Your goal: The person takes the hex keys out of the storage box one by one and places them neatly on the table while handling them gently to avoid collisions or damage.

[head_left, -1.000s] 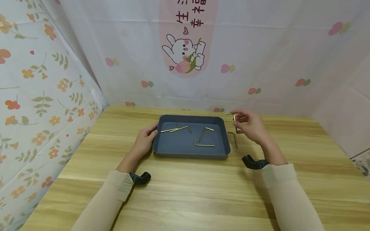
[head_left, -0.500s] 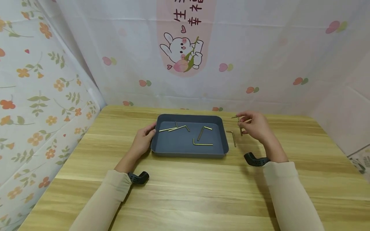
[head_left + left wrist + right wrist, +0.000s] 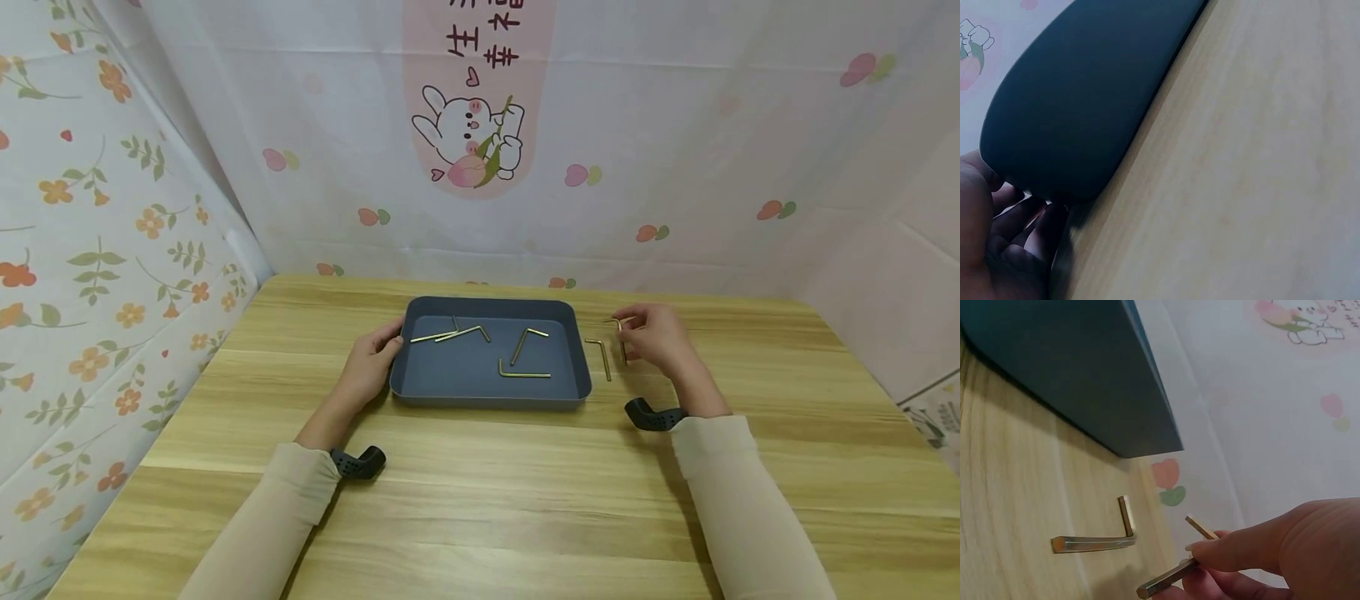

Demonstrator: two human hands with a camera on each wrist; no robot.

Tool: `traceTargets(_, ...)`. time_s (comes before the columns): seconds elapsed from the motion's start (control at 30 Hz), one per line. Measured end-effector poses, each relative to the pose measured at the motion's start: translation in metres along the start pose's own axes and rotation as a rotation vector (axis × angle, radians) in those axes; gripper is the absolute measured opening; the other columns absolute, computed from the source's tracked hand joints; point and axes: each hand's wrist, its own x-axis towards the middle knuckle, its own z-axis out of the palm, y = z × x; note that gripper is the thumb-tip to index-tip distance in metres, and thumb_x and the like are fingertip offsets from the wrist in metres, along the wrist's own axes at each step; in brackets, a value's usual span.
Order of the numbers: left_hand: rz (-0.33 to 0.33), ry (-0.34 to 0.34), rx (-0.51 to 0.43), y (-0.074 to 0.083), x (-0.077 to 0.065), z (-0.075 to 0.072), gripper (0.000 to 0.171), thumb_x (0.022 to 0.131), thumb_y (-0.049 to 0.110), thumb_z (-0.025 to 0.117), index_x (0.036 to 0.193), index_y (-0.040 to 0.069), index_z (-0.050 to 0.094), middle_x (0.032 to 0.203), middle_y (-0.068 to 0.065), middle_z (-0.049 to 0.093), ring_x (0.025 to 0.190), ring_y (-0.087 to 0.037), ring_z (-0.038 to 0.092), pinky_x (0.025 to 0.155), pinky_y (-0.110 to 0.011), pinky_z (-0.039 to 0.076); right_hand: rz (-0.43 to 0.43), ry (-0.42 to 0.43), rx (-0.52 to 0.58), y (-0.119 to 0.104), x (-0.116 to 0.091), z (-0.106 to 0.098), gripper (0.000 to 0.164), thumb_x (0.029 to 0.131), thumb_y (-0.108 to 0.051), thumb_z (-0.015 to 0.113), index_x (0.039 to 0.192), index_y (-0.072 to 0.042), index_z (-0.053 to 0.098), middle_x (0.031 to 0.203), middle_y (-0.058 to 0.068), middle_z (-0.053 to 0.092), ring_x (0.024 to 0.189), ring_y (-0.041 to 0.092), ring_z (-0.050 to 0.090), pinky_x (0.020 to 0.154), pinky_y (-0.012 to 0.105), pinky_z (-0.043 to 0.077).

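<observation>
A blue-grey rectangular tray (image 3: 457, 375) lies on the table. My left hand (image 3: 369, 364) grips its left side, thumb at the rim; the left wrist view shows the fingers (image 3: 1019, 219) curled by the tray's corner. Inside the tray lie several brass-coloured L-shaped hex keys, one (image 3: 527, 375) near the front, another (image 3: 519, 347) behind it, and two (image 3: 431, 337) crossing at the left. Right of the tray, my right hand (image 3: 658, 337) pinches a hex key (image 3: 1169, 579) between thumb and fingers, long arm downward. A loose hex key (image 3: 605, 360) lies between tray and hand.
The wooden table (image 3: 480, 492) ends at the back against a white printed cloth (image 3: 330, 192). A flowered cloth (image 3: 82, 275) hangs along the left. Each wrist carries a black camera mount (image 3: 654, 414).
My right hand has moved a little to the right, away from the tray, and then lower with the hex key. The left hand stays on the tray. The view has shifted slightly.
</observation>
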Motion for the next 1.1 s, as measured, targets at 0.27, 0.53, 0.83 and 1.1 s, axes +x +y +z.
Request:
traceTargets(0.27,-0.011,0.001,0.006,0.0,0.001,0.0,0.048,0.108,0.016,0.043,0.154,0.002,0.04,0.16,-0.019,0.04,0.154,-0.032,0.03,0.127,-0.048,0.027,0.016,-0.002,-0.002,0.004,0.002,0.004,0.037,0.099,-0.005,0.056,0.134,0.006,0.06,0.109,0.026,0.064,0.073,0.019,0.069,0.068,0.036,0.064)
traceTargets(0.53,-0.007,0.005,0.013,0.0,0.0,0.0,0.048,0.108,0.016,0.043,0.154,0.003,0.041,0.159,-0.017,0.042,0.154,-0.03,0.031,0.127,-0.048,0.027,0.046,-0.026,0.017,0.006,0.004,0.008,0.036,0.1,-0.005,0.057,0.133,0.008,0.06,0.112,0.027,0.064,0.072,0.016,0.068,0.066,0.033,0.063)
traceTargets(0.83,-0.002,-0.011,-0.013,-0.001,-0.001,0.001,0.048,0.109,0.018,0.043,0.155,0.004,0.039,0.161,-0.016,0.039,0.155,-0.03,0.028,0.127,-0.048,0.025,0.082,-0.037,0.013,0.009,0.006,0.012,0.036,0.099,-0.005,0.057,0.133,0.006,0.061,0.115,0.025,0.064,0.068,0.011,0.066,0.064,0.03,0.062)
traceTargets(1.1,0.001,-0.016,-0.007,-0.001,-0.002,0.001,0.049,0.109,0.018,0.042,0.155,0.004,0.039,0.161,-0.016,0.039,0.155,-0.03,0.029,0.127,-0.048,0.026,0.05,-0.014,-0.029,0.012,0.007,0.016,0.035,0.098,-0.006,0.056,0.131,0.006,0.063,0.116,0.028,0.065,0.069,0.012,0.066,0.063,0.029,0.061)
